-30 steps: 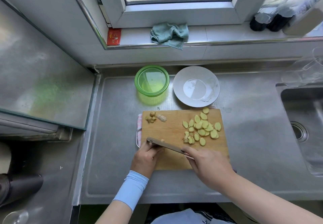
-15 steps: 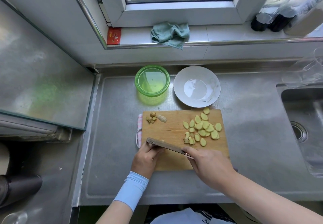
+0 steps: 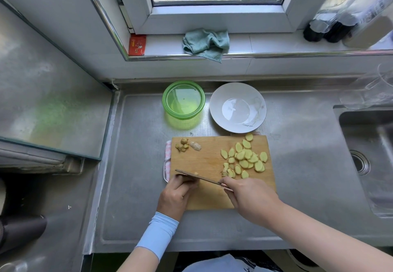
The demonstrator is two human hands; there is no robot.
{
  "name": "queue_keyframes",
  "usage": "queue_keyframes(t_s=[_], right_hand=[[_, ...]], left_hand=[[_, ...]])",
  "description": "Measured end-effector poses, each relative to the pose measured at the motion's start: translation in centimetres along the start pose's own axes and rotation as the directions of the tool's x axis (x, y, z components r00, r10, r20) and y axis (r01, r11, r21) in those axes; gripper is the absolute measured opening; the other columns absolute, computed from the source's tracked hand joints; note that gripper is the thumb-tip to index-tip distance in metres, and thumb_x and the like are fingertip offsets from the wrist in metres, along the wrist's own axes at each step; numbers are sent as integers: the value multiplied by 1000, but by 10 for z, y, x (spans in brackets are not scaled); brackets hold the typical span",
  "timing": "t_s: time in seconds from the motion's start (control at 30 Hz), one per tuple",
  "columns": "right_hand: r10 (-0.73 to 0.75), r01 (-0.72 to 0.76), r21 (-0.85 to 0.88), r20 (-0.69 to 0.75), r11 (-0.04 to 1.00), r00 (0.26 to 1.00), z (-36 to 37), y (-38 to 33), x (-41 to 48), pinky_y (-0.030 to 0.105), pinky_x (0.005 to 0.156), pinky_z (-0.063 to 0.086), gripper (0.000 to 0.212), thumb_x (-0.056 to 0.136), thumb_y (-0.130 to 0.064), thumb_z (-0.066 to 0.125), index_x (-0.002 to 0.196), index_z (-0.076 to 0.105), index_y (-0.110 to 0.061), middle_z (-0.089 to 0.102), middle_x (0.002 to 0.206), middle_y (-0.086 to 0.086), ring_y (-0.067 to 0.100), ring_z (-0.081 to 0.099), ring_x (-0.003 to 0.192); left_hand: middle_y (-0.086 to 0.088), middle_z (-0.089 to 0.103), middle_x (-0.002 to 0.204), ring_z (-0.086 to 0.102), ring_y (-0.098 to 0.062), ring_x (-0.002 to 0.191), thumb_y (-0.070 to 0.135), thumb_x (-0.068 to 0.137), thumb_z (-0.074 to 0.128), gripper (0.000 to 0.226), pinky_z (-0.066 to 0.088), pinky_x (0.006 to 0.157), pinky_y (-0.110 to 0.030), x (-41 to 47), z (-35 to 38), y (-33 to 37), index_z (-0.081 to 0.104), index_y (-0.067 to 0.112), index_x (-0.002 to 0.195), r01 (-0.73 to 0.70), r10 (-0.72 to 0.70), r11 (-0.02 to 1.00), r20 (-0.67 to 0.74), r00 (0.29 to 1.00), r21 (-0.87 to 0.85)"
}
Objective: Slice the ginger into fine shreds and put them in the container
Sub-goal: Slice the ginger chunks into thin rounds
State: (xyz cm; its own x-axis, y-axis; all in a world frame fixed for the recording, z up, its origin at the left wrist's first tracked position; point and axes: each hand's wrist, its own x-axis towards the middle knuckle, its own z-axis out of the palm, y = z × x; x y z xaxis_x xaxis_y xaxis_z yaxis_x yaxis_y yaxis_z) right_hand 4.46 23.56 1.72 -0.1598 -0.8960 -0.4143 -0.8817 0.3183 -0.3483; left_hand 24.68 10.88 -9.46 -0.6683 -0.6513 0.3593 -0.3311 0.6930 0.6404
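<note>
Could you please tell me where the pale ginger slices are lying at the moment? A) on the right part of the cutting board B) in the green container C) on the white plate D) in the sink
A: the ginger slices lie spread over the right part of the cutting board; none show in the green container or on the white plate.

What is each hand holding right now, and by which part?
The right hand grips the knife by its handle. The left hand is curled against the knife's side, and anything it holds is hidden.
</note>
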Motion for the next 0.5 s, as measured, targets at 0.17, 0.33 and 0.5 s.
queue_keyframes(t_s=[0.17, 0.33, 0.5], right_hand=[[8, -8, 24, 11, 1000, 1000, 8, -2, 17, 38, 62, 50, 22, 104, -40, 35, 119, 49, -35, 66, 86, -1, 29, 60, 76], [1, -4, 79, 40, 997, 999, 14, -2, 39, 36, 68, 47, 27, 102, -36, 43, 126, 53, -34, 71, 96, 1, 29, 64, 88], [18, -31, 261, 53, 965, 998, 10, 9, 38, 36, 75, 49, 21, 101, -41, 47, 119, 58, -37, 69, 90, -7, 21, 62, 85]], left_hand=[[0, 68, 95, 64, -18, 89, 9, 88, 70, 8, 52, 83, -24, 1, 1, -1, 77, 11, 91, -4, 4, 1000, 0, 1000, 16], [0, 65, 92, 63, -18, 83, 7, 86, 74, 5, 53, 75, -27, -4, -2, 3, 76, 10, 90, -3, 2, 1000, 9, 1000, 11], [-2, 64, 90, 61, -19, 81, 10, 89, 72, 4, 52, 76, -30, 0, -2, 1, 75, 7, 89, -43, 43, 999, 0, 999, 29]])
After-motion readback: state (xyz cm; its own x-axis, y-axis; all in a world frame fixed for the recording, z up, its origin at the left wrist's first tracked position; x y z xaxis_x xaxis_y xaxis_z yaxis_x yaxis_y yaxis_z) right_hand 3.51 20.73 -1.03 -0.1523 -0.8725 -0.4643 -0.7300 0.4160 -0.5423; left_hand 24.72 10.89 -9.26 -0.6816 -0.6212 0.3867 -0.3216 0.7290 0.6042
